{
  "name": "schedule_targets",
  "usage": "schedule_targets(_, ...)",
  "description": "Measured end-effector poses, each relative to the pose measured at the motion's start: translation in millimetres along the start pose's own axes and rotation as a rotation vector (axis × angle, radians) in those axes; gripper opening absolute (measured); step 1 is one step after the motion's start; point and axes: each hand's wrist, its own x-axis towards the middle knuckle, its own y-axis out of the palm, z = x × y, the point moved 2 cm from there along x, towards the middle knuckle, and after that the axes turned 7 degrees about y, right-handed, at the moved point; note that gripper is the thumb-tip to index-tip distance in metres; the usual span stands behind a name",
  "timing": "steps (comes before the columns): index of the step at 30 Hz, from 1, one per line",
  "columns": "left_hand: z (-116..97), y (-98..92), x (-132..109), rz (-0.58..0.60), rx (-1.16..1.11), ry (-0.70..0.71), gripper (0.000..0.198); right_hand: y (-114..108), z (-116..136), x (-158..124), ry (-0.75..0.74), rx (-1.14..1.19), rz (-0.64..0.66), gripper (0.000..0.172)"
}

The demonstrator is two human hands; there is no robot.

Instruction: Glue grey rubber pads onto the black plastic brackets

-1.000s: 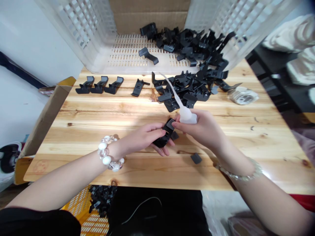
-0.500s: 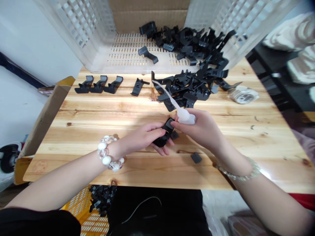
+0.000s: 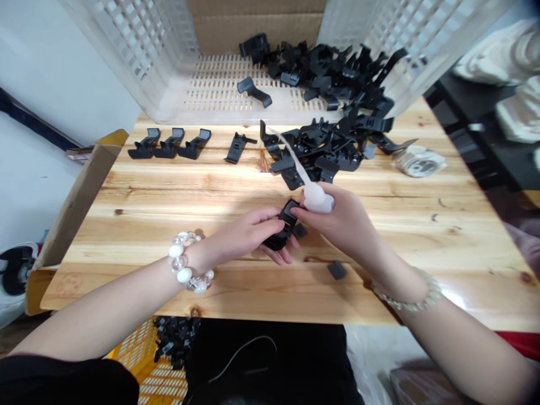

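Note:
My left hand (image 3: 247, 233) grips a black plastic clip (image 3: 282, 230) from above, its fingers wrapped around the clip's lower end. My right hand (image 3: 337, 216) holds a white squeeze bottle (image 3: 318, 199) whose long thin nozzle curves up and to the left over the table. The right fingertips touch the top of the clip. Beside the clip lies a small black square piece (image 3: 300, 230), and a second one (image 3: 337, 270) sits nearer the table's front edge.
A heap of black clips (image 3: 320, 152) spills from a white slatted crate (image 3: 219, 95) onto the wooden table (image 3: 211, 194). Several clips stand in a row at back left. A cardboard box (image 3: 78, 194) is at left; a clear wrapped roll (image 3: 419, 162) is at right.
My right hand has shifted slightly left, closer to the clip, and the nozzle has swung a little. The view has tilted slightly.

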Motion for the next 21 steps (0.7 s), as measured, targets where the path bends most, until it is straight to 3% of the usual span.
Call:
schedule_targets(7,-1.4,2.2,0.5,0.005,0.027,0.015,0.019,2.7,-2.2,2.2,0.089,0.180,0.013,0.021)
schedule_targets(14,0.3,1.7,1.1,0.001,0.053,0.015,0.020,6.3,-4.9,3.2,0.216,0.376,0.112,0.026)
schedule_targets(21,1.1,2.1,0.7,0.004,0.049,0.025,0.019,7.3,-5.1,3.4,0.228,0.389,0.121,0.026)
